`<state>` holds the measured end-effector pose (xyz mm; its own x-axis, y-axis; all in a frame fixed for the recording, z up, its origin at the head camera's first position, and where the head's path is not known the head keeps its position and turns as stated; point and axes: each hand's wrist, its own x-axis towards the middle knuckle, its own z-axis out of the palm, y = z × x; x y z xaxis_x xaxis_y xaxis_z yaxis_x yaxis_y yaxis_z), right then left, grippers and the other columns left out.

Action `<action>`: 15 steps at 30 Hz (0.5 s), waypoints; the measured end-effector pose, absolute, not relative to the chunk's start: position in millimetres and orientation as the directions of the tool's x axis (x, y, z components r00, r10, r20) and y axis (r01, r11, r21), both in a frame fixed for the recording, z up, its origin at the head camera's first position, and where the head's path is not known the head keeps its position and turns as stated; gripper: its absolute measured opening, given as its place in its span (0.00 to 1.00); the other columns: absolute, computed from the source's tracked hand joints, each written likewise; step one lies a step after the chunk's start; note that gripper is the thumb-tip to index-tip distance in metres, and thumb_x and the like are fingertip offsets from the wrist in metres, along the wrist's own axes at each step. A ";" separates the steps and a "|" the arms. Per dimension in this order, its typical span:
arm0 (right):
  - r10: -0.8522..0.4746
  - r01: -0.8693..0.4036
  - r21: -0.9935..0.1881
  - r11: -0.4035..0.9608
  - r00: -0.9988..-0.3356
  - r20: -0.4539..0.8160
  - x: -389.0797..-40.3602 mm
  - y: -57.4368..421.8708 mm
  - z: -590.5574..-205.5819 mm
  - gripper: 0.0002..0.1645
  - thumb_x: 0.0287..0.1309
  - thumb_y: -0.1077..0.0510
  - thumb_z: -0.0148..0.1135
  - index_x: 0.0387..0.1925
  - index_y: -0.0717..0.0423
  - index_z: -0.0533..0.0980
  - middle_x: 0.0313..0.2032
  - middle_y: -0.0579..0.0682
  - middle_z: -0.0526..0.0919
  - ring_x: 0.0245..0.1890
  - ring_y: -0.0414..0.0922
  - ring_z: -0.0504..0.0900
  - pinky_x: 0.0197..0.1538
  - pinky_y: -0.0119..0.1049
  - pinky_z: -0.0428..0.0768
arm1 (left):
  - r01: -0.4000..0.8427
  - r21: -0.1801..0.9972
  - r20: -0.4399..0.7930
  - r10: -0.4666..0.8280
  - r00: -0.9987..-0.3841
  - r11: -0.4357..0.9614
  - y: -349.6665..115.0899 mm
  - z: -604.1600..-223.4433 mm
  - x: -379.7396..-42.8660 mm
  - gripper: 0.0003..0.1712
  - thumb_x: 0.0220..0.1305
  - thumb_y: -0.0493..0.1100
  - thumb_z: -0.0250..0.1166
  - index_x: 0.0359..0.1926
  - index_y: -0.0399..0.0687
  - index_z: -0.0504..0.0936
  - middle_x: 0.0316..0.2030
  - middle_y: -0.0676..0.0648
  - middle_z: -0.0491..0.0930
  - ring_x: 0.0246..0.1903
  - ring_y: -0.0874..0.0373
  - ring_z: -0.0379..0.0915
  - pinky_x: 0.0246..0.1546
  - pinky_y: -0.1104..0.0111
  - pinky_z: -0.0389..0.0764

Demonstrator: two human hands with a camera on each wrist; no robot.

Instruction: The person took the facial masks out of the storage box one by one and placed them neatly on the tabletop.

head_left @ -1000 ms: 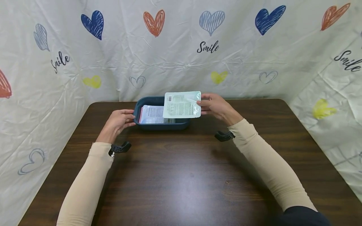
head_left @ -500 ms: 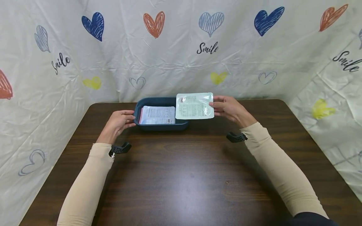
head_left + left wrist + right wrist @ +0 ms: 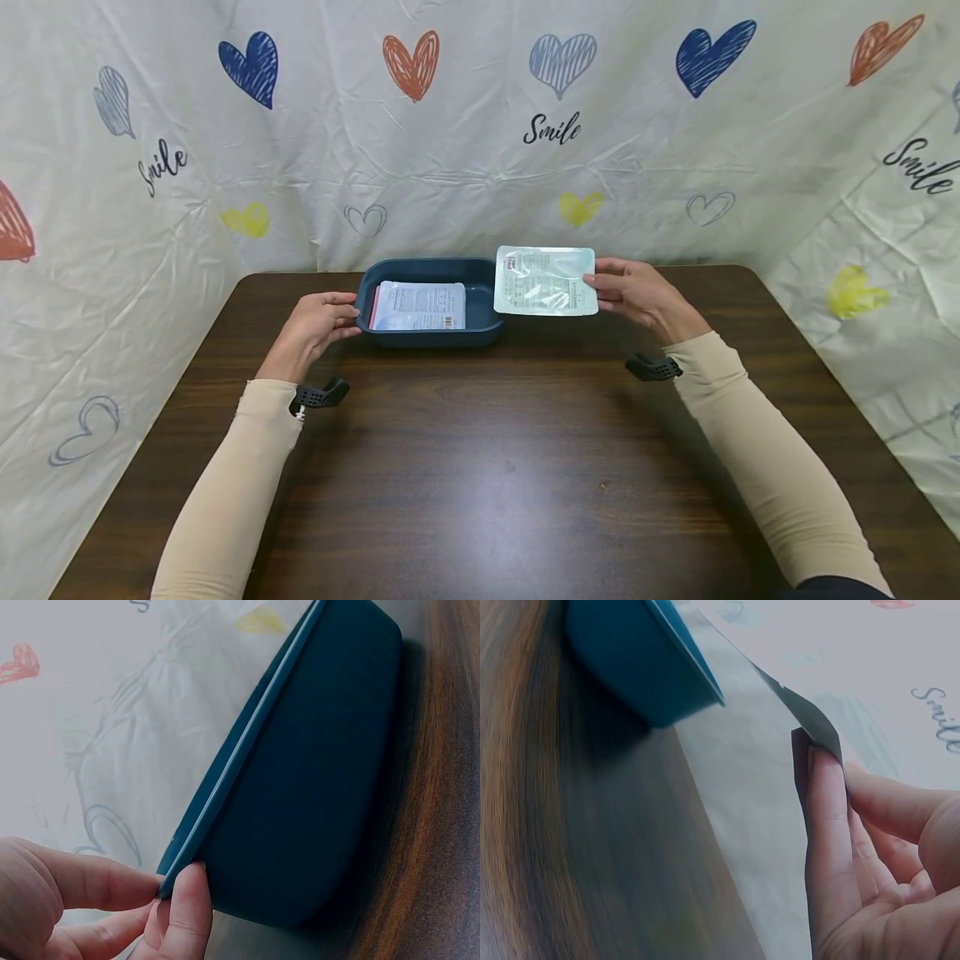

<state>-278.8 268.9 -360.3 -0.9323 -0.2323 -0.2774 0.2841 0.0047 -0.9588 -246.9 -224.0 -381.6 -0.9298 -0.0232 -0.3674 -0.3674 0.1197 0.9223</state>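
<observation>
A dark blue plastic bin (image 3: pixel 431 337) stands at the back of the table. My left hand (image 3: pixel 309 327) pinches the rim at its left end; in the left wrist view, fingers (image 3: pixel 191 911) lie on both sides of that rim. Inside the bin, toward the left, lies a pale lilac packet (image 3: pixel 420 305) with a pink edge showing beside it. My right hand (image 3: pixel 637 293) holds a pale green sheet mask packet (image 3: pixel 546 282) by its right edge, between thumb and fingers. The packet is raised above the table, just right of the bin. In the right wrist view it appears nearly edge-on.
The dark wood table (image 3: pixel 480 450) extends to both sides and in front of the bin. A white cloth (image 3: pixel 457 208) printed with hearts and "Smile" hangs close behind its back edge. Black wrist straps (image 3: pixel 321 393) sit on both forearms.
My right hand has carried the green packet rightward, from over the bin to beside its right end. More of the bin's inside shows. The left hand stays at the rim.
</observation>
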 end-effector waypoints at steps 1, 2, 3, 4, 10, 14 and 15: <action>-0.229 0.285 -0.959 0.008 -0.932 -0.279 -279.0 271.6 -360.9 0.26 0.68 0.61 0.64 0.65 0.59 0.69 0.39 0.46 0.88 0.38 0.43 0.88 0.42 0.36 0.86 | -0.365 0.924 -0.365 -0.022 -0.931 0.117 -223.9 -382.0 -247.2 0.29 0.75 0.34 0.56 0.74 0.38 0.65 0.67 0.33 0.67 0.51 0.48 0.74 0.49 0.69 0.84; -0.230 0.287 -0.958 0.008 -0.932 -0.281 -279.2 274.3 -361.8 0.28 0.68 0.61 0.64 0.66 0.59 0.68 0.39 0.46 0.89 0.39 0.43 0.89 0.42 0.36 0.86 | -0.362 0.925 -0.362 -0.022 -0.932 0.116 -223.9 -382.4 -247.5 0.29 0.74 0.34 0.56 0.74 0.37 0.65 0.66 0.33 0.67 0.51 0.48 0.75 0.48 0.69 0.84; -0.230 0.289 -0.957 0.007 -0.931 -0.283 -279.3 276.8 -362.7 0.28 0.68 0.61 0.63 0.66 0.60 0.68 0.39 0.46 0.89 0.39 0.43 0.89 0.42 0.36 0.86 | -0.360 0.926 -0.360 -0.022 -0.933 0.115 -223.9 -383.0 -247.9 0.29 0.74 0.33 0.56 0.74 0.37 0.65 0.66 0.33 0.67 0.51 0.48 0.75 0.48 0.69 0.85; -0.228 0.293 -0.956 0.007 -0.931 -0.287 -279.5 279.4 -363.7 0.29 0.68 0.61 0.63 0.67 0.60 0.67 0.39 0.46 0.89 0.39 0.43 0.89 0.42 0.37 0.86 | -0.359 0.926 -0.359 -0.022 -0.933 0.115 -223.9 -383.4 -248.2 0.29 0.74 0.33 0.56 0.74 0.37 0.65 0.65 0.33 0.67 0.50 0.49 0.75 0.47 0.69 0.85; -0.208 0.320 -0.948 -0.004 -0.927 -0.312 -280.9 290.3 -371.9 0.24 0.68 0.62 0.63 0.63 0.58 0.70 0.36 0.46 0.89 0.36 0.42 0.89 0.39 0.35 0.86 | -0.355 0.926 -0.355 -0.024 -0.934 0.124 -224.4 -384.4 -248.9 0.29 0.74 0.32 0.55 0.73 0.36 0.65 0.65 0.33 0.68 0.51 0.48 0.75 0.48 0.68 0.85; -0.231 0.339 -0.941 -0.009 -0.916 -0.328 -283.4 294.2 -380.4 0.21 0.68 0.63 0.62 0.61 0.58 0.72 0.34 0.46 0.89 0.34 0.42 0.88 0.38 0.34 0.86 | -0.351 0.928 -0.351 -0.028 -0.936 0.125 -224.0 -385.5 -249.6 0.28 0.74 0.32 0.55 0.73 0.36 0.65 0.64 0.34 0.68 0.48 0.50 0.77 0.46 0.69 0.85; -0.236 0.344 -0.939 -0.007 -0.913 -0.332 -284.1 294.6 -382.4 0.20 0.69 0.63 0.62 0.60 0.57 0.72 0.34 0.46 0.89 0.34 0.41 0.88 0.38 0.33 0.86 | -0.349 0.929 -0.348 -0.028 -0.937 0.126 -223.9 -385.7 -249.5 0.29 0.74 0.32 0.56 0.73 0.35 0.65 0.64 0.33 0.68 0.47 0.51 0.77 0.46 0.69 0.86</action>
<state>-284.1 294.6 -382.4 -0.9131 -0.2364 -0.3322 0.3435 -0.0071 -0.9391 -249.5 -223.9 -385.7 -0.9370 -0.0281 -0.3482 -0.3489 0.1263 0.9286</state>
